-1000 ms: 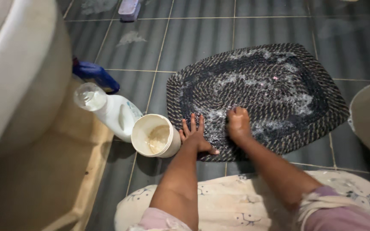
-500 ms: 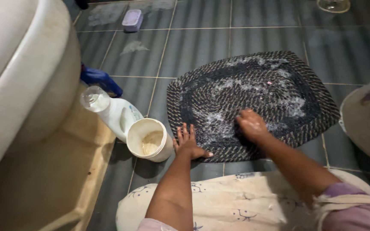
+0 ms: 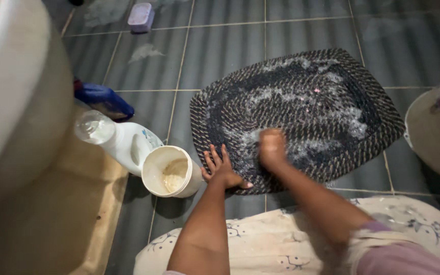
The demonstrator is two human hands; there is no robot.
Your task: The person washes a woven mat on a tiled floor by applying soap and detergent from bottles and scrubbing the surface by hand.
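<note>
Head: soapy braided mat (image 3: 301, 107), bare hands (image 3: 223, 170).

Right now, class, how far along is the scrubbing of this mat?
Done: suds streak the middle and upper part of the dark braided mat. In hand: the right hand scrubs near the front edge while the left hand pins it flat. Left: the outer border looks barely lathered.

On the floor at your left lies a white plastic bottle (image 3: 123, 145) with a clear cap and a blue-patterned label (image 3: 148, 140), touching an open cream tub (image 3: 171, 172) of pale paste. Behind the bottle lies a dark blue bottle (image 3: 104, 101), and a small lilac box (image 3: 141, 16) sits far back on the tiles.
</note>
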